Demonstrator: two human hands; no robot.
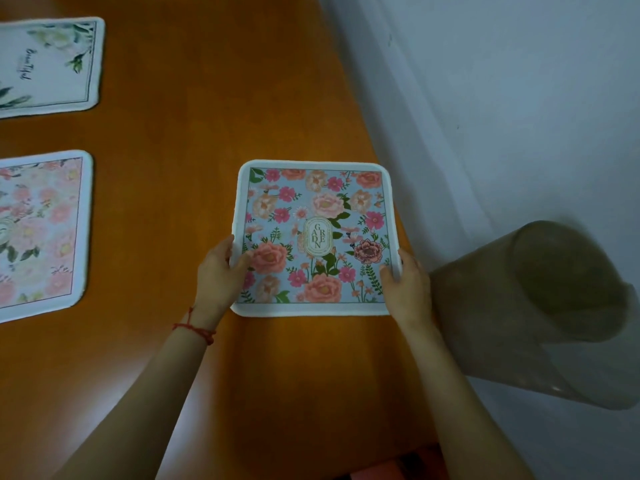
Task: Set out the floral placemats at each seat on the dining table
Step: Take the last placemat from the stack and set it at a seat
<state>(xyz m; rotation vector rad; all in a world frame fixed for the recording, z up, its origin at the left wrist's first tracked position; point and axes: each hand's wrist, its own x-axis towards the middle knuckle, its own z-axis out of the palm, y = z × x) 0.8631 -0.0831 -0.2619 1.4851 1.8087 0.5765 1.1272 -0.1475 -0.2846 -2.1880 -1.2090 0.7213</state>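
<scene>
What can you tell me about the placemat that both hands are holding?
The blue floral placemat is squarish with rounded corners and a white border, printed with pink and peach flowers around a gold "GARDEN" emblem. It looks like soft fabric. It lies about flat near the right edge of the wooden table. The left hand and right hand grip its side edges.

I see the blue floral "GARDEN" placemat [313, 237] flat at centre, two more at nine [38, 233] and ten o'clock [48, 64].

Single head-worn wide-angle view, steeply downward and forward, close over the table [180, 140] near its right edge
</scene>
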